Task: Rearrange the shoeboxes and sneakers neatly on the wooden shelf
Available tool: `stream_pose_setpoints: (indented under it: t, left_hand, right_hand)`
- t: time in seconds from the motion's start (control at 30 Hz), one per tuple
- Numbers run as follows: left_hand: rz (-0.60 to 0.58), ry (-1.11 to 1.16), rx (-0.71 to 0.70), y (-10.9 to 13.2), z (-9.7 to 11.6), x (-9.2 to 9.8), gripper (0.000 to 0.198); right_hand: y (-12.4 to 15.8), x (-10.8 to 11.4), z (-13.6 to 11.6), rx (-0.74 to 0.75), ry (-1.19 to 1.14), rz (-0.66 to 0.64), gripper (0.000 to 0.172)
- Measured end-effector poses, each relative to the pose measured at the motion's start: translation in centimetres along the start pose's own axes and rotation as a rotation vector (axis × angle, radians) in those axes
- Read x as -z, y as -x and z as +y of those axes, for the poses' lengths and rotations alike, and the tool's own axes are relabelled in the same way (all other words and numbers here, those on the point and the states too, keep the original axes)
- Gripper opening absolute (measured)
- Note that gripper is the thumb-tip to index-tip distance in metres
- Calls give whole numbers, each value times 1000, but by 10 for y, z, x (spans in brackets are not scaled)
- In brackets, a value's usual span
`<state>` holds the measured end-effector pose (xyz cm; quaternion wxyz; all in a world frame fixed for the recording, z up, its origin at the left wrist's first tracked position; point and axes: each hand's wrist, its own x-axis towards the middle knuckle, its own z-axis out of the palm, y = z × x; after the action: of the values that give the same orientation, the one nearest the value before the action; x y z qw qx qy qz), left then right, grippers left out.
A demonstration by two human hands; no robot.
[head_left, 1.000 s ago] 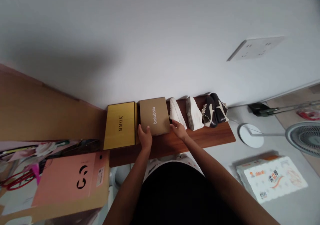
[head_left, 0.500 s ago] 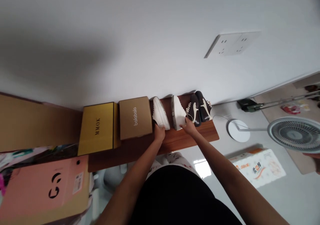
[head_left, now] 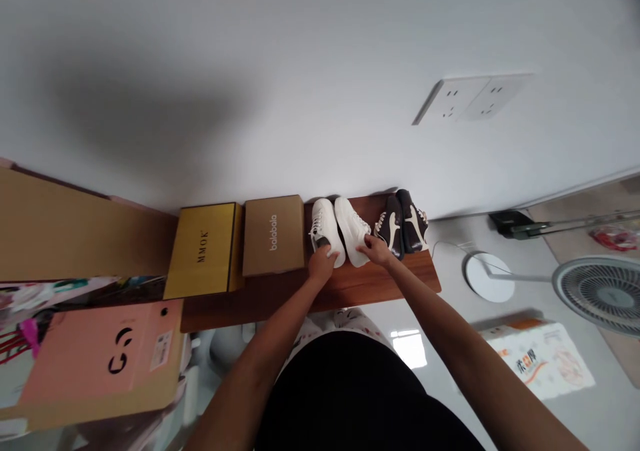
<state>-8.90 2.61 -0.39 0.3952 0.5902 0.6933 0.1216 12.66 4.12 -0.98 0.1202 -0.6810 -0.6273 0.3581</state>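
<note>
Two white sneakers stand upright side by side on a brown wooden shelf (head_left: pixel 360 287) against the wall. My left hand (head_left: pixel 321 264) grips the heel of the left white sneaker (head_left: pixel 323 227). My right hand (head_left: pixel 377 249) holds the heel of the right white sneaker (head_left: pixel 351 227). Left of them sits a brown box marked "balabala" (head_left: pixel 274 235), then a yellow box marked "MMOK" (head_left: pixel 203 249). A pair of dark sneakers (head_left: pixel 406 224) stands at the shelf's right end.
A pink box (head_left: pixel 100 361) lies on a cardboard box at lower left. On the floor to the right are a fan (head_left: pixel 597 294) with its round white base (head_left: pixel 487 276), and a printed package (head_left: pixel 543 364). Wall sockets (head_left: pixel 470 97) sit above.
My hands left the brown box and moved right to the white sneakers. The sneakers, lying on their sides before, now stand upright and close together.
</note>
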Motion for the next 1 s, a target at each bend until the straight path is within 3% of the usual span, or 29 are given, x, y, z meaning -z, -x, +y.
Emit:
stream_pose_setpoints:
  t: [0.13,0.23,0.43,0.77,0.87,1.0]
  left_hand:
    - [-56,-245,-67,4,10,3,15]
    - [-61,-293,-91,5,13,1,18]
    - [53,-1,1,0,11,-8,12]
    - [18,-125,14,4,6,-17,24]
    - [57,-151,-18,8,8,-12,20]
    - [89,-264,-128,15,26,-14,42]
  right_hand:
    - [6,-1,-22,25,170,48,19]
    - [8,-9,-43,-25,330,22,21]
    - [1,-30,-67,-70,467,-37,27]
    - [0,-53,-67,-125,394,-96,25]
    - [4,-47,-61,-72,289,-63,29]
    - [21,-18,-22,40,116,122,31]
